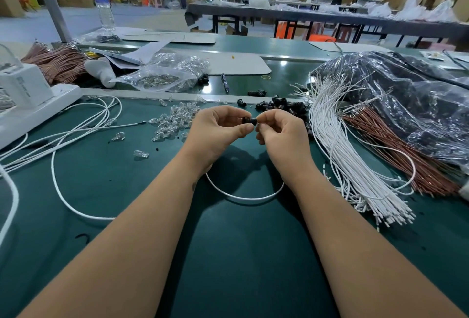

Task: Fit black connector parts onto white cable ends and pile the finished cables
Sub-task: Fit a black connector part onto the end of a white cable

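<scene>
- One black connector [249, 120] is pinched between the left hand [220, 132] and right hand [281, 132], fingers clamped on it.
- One white cable [243, 197] is looped underneath both wrists.
- One pen [224, 82] is lying behind.

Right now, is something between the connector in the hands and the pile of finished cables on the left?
Nothing visible blocks it. Both hands pinch the black connector; between it and the white cables lie only small clear bulbs on the mat.
</scene>
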The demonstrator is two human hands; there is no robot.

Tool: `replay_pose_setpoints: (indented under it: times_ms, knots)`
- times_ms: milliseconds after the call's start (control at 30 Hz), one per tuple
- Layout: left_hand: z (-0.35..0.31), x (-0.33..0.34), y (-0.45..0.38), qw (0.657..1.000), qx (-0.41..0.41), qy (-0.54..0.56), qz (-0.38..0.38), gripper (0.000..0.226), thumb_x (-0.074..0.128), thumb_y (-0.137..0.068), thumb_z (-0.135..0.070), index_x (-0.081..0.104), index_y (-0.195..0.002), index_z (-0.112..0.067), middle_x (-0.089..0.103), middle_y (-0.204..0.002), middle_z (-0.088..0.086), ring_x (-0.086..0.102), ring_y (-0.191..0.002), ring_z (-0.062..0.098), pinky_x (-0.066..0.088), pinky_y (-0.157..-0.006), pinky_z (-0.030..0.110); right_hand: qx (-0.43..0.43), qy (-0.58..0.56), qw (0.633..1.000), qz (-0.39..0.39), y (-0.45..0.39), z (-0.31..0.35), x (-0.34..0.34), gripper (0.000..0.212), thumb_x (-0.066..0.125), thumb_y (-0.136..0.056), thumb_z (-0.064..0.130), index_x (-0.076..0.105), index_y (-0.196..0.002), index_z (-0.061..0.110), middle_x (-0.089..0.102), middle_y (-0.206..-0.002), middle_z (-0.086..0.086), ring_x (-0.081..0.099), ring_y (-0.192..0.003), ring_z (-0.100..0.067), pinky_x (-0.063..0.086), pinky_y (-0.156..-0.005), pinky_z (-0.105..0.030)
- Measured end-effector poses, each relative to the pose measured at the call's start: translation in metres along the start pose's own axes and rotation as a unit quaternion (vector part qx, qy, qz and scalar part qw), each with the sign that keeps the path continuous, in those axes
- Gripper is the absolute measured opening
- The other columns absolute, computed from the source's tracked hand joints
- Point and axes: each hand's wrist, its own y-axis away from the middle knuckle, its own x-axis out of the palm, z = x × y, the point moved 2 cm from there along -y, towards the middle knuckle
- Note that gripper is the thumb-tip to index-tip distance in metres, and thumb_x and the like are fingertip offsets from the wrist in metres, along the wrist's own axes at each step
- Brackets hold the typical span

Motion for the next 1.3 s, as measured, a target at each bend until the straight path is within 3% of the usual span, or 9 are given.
replay_pose_setpoints:
  times_ms: [200,333,400,600,800,900,1067,1200,1300]
  knots:
    - [0.0,-0.001,0.0,1.0,0.001,-0.027,0.014,0.027,0.076,-0.074,0.004,0.074,-0.085,-0.02,0.072,-0.09,0.022,0.065,-0.079,0.017,0.053,-0.083,0.028,-0.001,-0.016,1.0,-0.019,0.002,0.002,-0.001,0.036,0.061,-0.086,-0.003,0.048,-0.087,0.031,0.064,-0.07,0.003,0.064,-0.063,-0.009,0.053,-0.064,-0.023]
    - [0.0,-0.002,0.0,1.0,-0.004,-0.015,0.012,0.029,0.074,-0.074,0.008,0.074,-0.086,-0.019,0.073,-0.082,0.013,0.067,-0.077,0.015,0.054,-0.081,0.025,-0.013,0.002,1.0,-0.008,0.002,0.005,0.001,0.028,0.059,-0.088,0.0,0.054,-0.088,0.028,0.065,-0.078,0.001,0.066,-0.073,-0.016,0.055,-0.07,-0.029]
    - [-0.001,-0.002,0.0,1.0,-0.005,0.003,0.004,0.031,0.072,-0.075,0.011,0.072,-0.086,-0.018,0.074,-0.077,0.005,0.068,-0.075,0.013,0.054,-0.078,0.021,-0.011,0.014,1.0,0.017,0.002,0.006,0.003,0.017,0.059,-0.09,0.004,0.061,-0.092,0.021,0.064,-0.082,0.005,0.061,-0.073,-0.008,0.05,-0.07,-0.023]
    - [-0.005,-0.003,-0.001,0.998,-0.025,0.057,-0.013,0.026,0.065,-0.081,0.01,0.071,-0.099,-0.009,0.073,-0.094,0.01,0.069,-0.087,0.015,0.054,-0.082,0.023,-0.027,0.046,0.998,0.015,0.002,0.006,0.0,0.01,0.063,-0.091,0.011,0.064,-0.091,0.021,0.064,-0.082,0.012,0.059,-0.076,-0.002,0.049,-0.073,-0.016]
    - [-0.008,0.0,0.001,0.999,-0.024,0.043,-0.019,0.005,0.07,-0.083,0.0,0.071,-0.084,-0.005,0.072,-0.074,0.008,0.069,-0.07,0.013,0.057,-0.075,0.021,-0.027,0.035,0.998,0.043,0.003,0.008,0.003,0.008,0.064,-0.091,0.01,0.066,-0.092,0.018,0.068,-0.086,0.005,0.064,-0.082,-0.008,0.051,-0.076,-0.017]
    - [-0.01,-0.01,-0.002,0.996,-0.006,0.015,-0.091,0.008,0.066,-0.088,-0.006,0.067,-0.081,-0.01,0.069,-0.071,0.003,0.066,-0.065,0.011,0.056,-0.07,0.02,-0.026,0.071,0.997,0.018,0.001,0.007,-0.002,0.008,0.061,-0.093,0.013,0.063,-0.089,0.019,0.064,-0.077,0.006,0.057,-0.069,-0.006,0.043,-0.063,-0.009]
    - [-0.01,-0.066,-0.007,0.907,-0.005,-0.206,-0.368,0.008,0.057,-0.096,-0.018,0.059,-0.095,-0.011,0.066,-0.093,0.009,0.062,-0.086,0.025,0.049,-0.076,0.033,0.029,0.089,0.994,-0.05,-0.005,-0.003,-0.015,0.009,0.055,-0.097,0.018,0.06,-0.09,0.018,0.061,-0.076,0.001,0.053,-0.069,-0.012,0.042,-0.062,-0.019]
    - [-0.011,-0.063,-0.003,0.821,0.065,-0.445,-0.352,0.021,0.053,-0.09,-0.012,0.058,-0.11,-0.013,0.059,-0.118,0.007,0.044,-0.118,0.031,0.03,-0.096,0.038,-0.002,0.117,0.992,-0.039,-0.002,0.001,-0.01,0.009,0.056,-0.097,0.019,0.06,-0.091,0.024,0.058,-0.073,0.013,0.05,-0.064,-0.002,0.039,-0.057,-0.01]
    - [-0.022,-0.039,0.002,0.811,0.201,-0.487,-0.253,0.033,0.055,-0.086,-0.011,0.059,-0.118,-0.019,0.056,-0.129,-0.002,0.035,-0.129,0.027,0.017,-0.103,0.037,-0.036,0.134,0.99,-0.01,-0.001,0.004,-0.006,0.007,0.057,-0.096,0.019,0.063,-0.093,0.019,0.057,-0.07,0.012,0.05,-0.063,-0.004,0.041,-0.063,-0.023]
